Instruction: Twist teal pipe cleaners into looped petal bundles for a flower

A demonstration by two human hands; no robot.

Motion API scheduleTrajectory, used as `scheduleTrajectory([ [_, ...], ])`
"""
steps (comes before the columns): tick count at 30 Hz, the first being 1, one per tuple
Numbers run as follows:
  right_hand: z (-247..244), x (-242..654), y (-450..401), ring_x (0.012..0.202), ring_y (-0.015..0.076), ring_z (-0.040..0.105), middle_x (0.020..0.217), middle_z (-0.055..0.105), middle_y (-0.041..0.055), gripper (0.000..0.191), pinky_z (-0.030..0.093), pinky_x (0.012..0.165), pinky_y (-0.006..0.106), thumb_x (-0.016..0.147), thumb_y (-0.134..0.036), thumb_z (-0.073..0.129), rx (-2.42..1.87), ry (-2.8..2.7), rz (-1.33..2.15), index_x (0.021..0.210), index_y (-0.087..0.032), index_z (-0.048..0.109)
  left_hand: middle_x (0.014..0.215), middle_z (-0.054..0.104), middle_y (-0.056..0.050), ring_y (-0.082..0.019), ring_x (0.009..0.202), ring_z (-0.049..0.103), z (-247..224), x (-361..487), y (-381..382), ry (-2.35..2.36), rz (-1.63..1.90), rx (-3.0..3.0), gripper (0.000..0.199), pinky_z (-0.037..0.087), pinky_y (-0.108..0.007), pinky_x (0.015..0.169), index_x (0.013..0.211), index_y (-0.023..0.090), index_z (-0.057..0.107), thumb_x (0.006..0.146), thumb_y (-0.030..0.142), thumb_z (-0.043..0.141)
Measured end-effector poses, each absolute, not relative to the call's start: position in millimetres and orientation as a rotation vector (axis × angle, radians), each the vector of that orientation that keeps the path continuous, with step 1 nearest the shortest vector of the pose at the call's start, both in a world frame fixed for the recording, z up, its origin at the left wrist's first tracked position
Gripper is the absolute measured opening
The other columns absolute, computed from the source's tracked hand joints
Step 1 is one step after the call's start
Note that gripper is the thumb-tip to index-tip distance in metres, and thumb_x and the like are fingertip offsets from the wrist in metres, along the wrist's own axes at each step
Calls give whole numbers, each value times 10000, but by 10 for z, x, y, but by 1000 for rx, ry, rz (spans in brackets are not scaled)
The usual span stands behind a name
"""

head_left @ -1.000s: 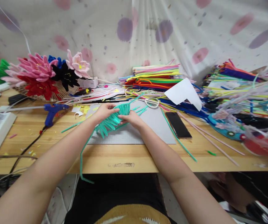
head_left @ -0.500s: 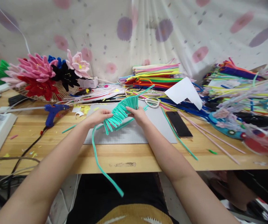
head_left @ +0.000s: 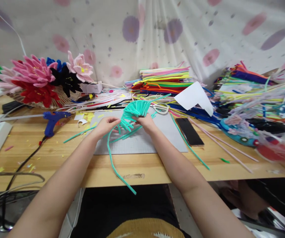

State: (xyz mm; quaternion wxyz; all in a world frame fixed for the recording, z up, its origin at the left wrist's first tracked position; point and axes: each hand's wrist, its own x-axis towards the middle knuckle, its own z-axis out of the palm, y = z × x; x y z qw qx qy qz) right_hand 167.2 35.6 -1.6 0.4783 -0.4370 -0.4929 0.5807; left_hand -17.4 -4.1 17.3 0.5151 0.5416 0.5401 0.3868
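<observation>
A teal piece of bent pipe cleaners (head_left: 135, 111), with many side-by-side loops, is curved in an arch above the grey mat (head_left: 167, 138). Its left end is pinched in the fingers of my left hand (head_left: 107, 126). My right hand (head_left: 144, 122) grips the underside near the right end, some fingertips hidden behind the loops. One long teal tail hangs from the left end past the table's front edge. Loose teal stems lie on the mat under the piece, and another teal stem (head_left: 190, 145) lies right of it.
A blue glue gun (head_left: 51, 122) and pipe-cleaner flowers (head_left: 35, 77) are at the left. Scissors (head_left: 161, 107), white paper (head_left: 194, 97) and stem bundles (head_left: 166, 79) lie behind. A black phone (head_left: 189, 131) rests at the right. A person's limb shows at lower right.
The teal piece has gone from a slanted strip to a tighter arch, its left end shifted right. Its hanging tail has swung up and slightly right. The view has shifted a little.
</observation>
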Motion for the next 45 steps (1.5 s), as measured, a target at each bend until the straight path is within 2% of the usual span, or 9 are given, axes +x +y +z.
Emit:
scheduleTrajectory([
  [3,-22,1645,401,611,125,578,713,617,10,289,520,549,257,521,-230,720,-1118,-1196,1357,751,-157,561,618,625,-19,-157,635,583,172,-187,-71,1347,867,1286,374,499,-287,557,695,128,644,521,450,724],
  [7,-45,1579,438,696,121,581,765,602,-15,336,525,581,246,537,-271,705,-1039,-1222,1343,813,-188,531,595,628,-30,-181,638,608,109,-142,-74,1382,847,1257,361,451,-246,474,672,128,625,477,406,749],
  [16,-227,1555,474,644,120,591,724,592,-25,370,494,648,280,550,-333,707,-1045,-1213,1455,820,-190,499,609,621,-12,-125,606,590,-54,-123,-76,1277,1207,1007,379,391,-200,478,701,122,607,467,372,769],
  [19,-231,1614,441,620,111,567,697,590,-16,310,462,627,267,612,-373,678,-1183,-1433,1352,788,-181,511,577,593,15,-93,534,553,-83,-127,-75,1309,1340,980,324,423,-211,510,720,123,591,520,329,741],
  [24,-115,1716,277,662,103,492,698,577,-8,228,370,634,227,655,-360,685,-1248,-2131,733,735,-167,593,548,579,23,-82,450,513,-138,-149,-59,1409,1452,924,214,455,-231,500,743,114,583,598,235,683],
  [29,-33,1585,76,792,131,492,798,587,28,163,355,721,240,713,-280,665,-818,-2635,689,820,-159,641,591,595,3,-109,545,561,-168,-157,-62,1384,1494,887,148,460,-212,469,746,109,607,638,198,653],
  [34,-58,1492,18,832,137,492,833,580,53,45,352,758,240,750,-172,606,-773,-2711,640,760,-131,624,612,609,-9,-106,580,586,-93,-156,-97,1343,1469,778,88,426,-163,428,737,114,625,681,182,631],
  [41,149,1808,104,666,94,502,728,600,8,160,356,639,206,784,-111,469,-929,-2465,909,896,-132,581,741,669,-50,-113,690,650,24,-134,-165,1087,1357,576,183,512,-176,569,816,106,606,680,-13,579],
  [45,271,1915,130,614,86,500,675,591,-8,191,354,595,200,802,-205,471,-916,-2218,922,908,-148,619,788,680,-50,-131,745,662,8,-106,-177,985,1313,568,225,541,-221,666,853,116,615,697,-35,553],
])
